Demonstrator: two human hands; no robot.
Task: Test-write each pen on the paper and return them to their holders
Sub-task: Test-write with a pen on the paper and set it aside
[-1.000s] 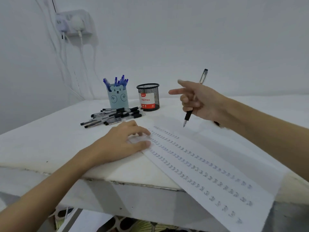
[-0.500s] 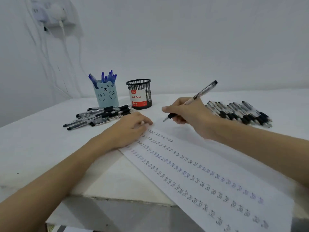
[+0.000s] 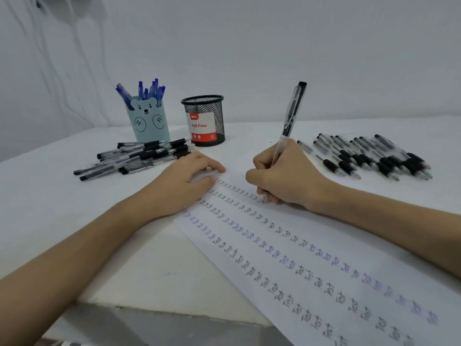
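Plain white wall [image 3: 274,46] behind, pretty evenly lit, with some thin cables [image 3: 50,58] hanging down on the left. White table [image 3: 50,208], its front edge [image 3: 162,310] kinda rough and chipped.

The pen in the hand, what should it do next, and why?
Probably make a short test mark. The right hand grips the pen with its tip down at the end of the top row on the paper, and the left hand presses the sheet flat.

2 bare forearms, no sleeves visible, hands apparently without rings or watch
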